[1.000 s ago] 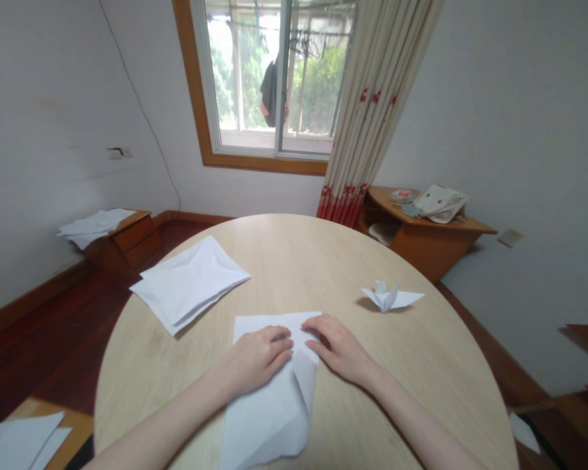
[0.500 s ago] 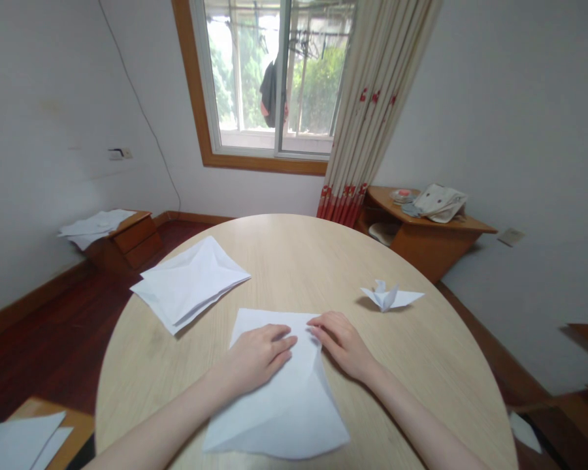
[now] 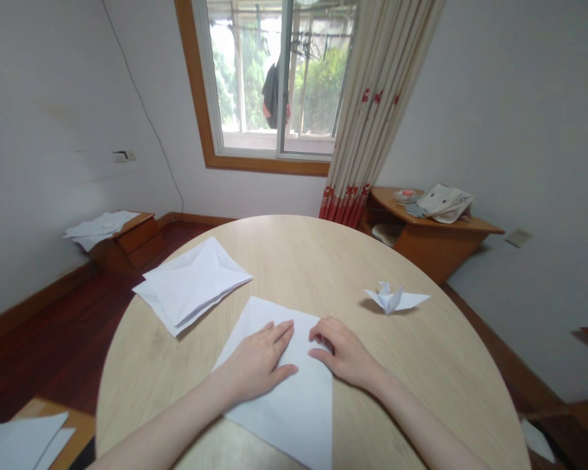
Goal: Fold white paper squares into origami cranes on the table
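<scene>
On the round table (image 3: 304, 261), a paper sheet (image 3: 296, 414) lies under the left hand (image 3: 262, 362), spread flat; the right hand (image 3: 345, 352) curls at its edge, thumb and fingers apart. Probably light and easily creased — best lifted gently by a corner.

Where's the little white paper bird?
In the head view, the white paper bird sits at the right on the round, pale wood-grained table, beyond the right hand.

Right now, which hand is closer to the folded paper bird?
The right hand: it's left of the paper bird and nearer you; the left hand is farther left, on the white sheet.
</scene>
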The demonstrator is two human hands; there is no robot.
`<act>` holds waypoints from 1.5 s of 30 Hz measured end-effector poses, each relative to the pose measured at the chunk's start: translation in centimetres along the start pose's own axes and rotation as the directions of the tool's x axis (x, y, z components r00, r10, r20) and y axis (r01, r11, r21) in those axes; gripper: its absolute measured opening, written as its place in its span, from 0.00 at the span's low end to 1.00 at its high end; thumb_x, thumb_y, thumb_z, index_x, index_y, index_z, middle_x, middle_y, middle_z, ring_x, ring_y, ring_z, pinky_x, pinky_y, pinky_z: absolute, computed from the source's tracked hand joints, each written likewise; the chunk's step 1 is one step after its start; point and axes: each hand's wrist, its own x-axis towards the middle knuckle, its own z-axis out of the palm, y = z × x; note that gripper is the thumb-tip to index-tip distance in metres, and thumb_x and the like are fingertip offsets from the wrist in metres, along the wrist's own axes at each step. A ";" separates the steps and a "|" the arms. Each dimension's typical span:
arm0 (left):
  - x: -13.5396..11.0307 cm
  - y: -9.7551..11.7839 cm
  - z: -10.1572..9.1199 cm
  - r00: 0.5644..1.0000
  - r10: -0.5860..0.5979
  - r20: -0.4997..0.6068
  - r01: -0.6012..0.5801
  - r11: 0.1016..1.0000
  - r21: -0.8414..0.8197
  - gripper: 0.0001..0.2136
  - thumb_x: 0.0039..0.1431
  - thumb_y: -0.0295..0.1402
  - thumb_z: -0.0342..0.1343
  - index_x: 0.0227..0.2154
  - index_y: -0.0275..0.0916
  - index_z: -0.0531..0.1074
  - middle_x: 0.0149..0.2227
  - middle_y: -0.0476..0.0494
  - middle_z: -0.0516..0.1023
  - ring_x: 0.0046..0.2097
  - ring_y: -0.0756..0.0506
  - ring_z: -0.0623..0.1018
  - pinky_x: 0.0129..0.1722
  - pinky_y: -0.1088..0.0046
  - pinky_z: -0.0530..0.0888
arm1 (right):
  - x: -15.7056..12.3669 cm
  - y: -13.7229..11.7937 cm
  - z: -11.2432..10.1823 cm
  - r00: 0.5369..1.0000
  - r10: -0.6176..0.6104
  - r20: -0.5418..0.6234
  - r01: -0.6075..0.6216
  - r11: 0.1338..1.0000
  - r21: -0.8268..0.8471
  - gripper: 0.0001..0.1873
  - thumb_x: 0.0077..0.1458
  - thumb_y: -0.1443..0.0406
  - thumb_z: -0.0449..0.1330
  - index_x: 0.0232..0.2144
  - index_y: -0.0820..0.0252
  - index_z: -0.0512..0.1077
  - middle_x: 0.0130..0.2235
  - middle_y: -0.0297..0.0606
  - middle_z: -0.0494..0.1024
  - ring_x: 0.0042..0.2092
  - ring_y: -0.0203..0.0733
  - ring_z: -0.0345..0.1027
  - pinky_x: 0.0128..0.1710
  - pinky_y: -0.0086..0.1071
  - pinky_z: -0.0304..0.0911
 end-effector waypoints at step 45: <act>0.8 0.8 2.1 0.959 -0.254 -0.127 0.270 0.955 0.125 0.32 0.59 0.42 0.57 0.60 0.30 0.55 0.64 0.26 0.54 0.65 0.34 0.52 0.62 0.48 0.55 | -1.3 -0.3 1.2 0.985 0.066 0.161 0.015 0.890 -0.456 0.25 0.64 0.60 0.49 0.59 0.66 0.62 0.61 0.52 0.63 0.61 0.54 0.57 0.57 0.47 0.61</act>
